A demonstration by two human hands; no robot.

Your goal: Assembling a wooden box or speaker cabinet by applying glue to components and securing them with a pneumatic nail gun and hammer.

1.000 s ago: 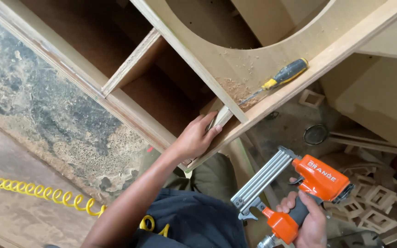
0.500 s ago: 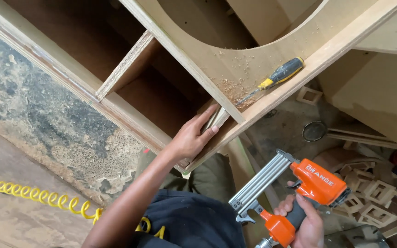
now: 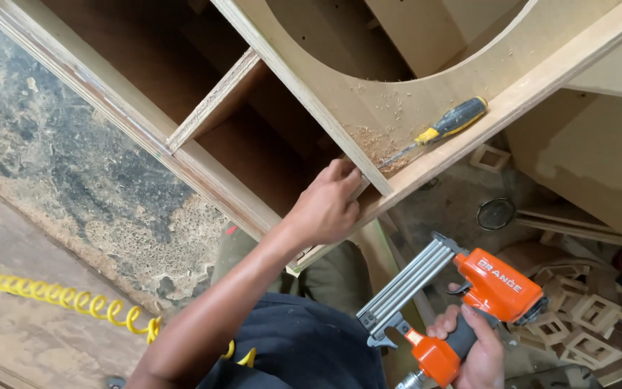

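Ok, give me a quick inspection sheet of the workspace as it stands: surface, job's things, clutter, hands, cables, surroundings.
Surface: plywood cabinet with a curved cut-out; sawdust on its panel.
Job's things: orange nail gun; thin wood strip along the cabinet's edge.
Clutter: screwdriver lying on the panel; small square wood frames piled on the floor; round dark lid.
Hands: left hand pressing on the strip at the cabinet corner; right hand gripping the nail gun's handle, away from the cabinet.
Cables: yellow coiled hose across the floor.
Surroundings: stained floor; a board at right.
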